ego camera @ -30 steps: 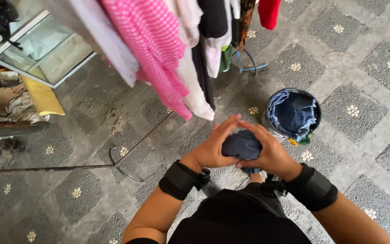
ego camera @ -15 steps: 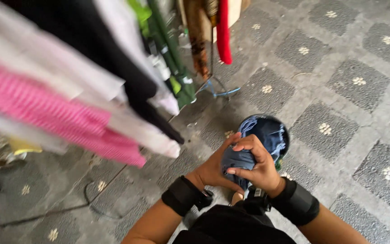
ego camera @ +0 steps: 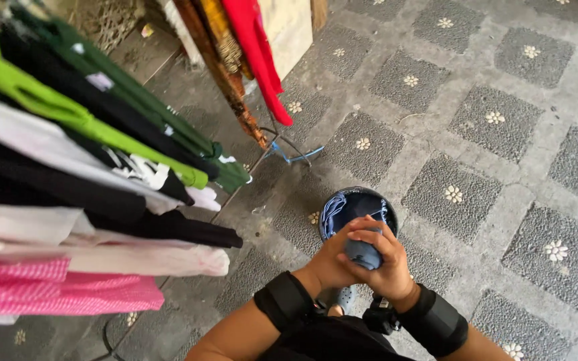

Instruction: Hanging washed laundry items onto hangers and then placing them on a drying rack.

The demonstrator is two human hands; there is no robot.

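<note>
Patterned paving runs under a rack [ego camera: 102,167] already hung with clothes at left. Both hands, left hand [ego camera: 329,257] and right hand [ego camera: 386,264], clasp a blue cloth [ego camera: 362,253] above the bucket [ego camera: 359,207], where more washing waits unhung.

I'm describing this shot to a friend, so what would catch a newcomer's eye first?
Both hands, left hand and right hand, clutch a wadded blue-grey cloth at lower centre, above a dark bucket holding more blue fabric. At the left, bright garments hang in a row: a lime-green top, a pink checked piece and, higher up, a red garment, over grey flower-patterned paving.
</note>
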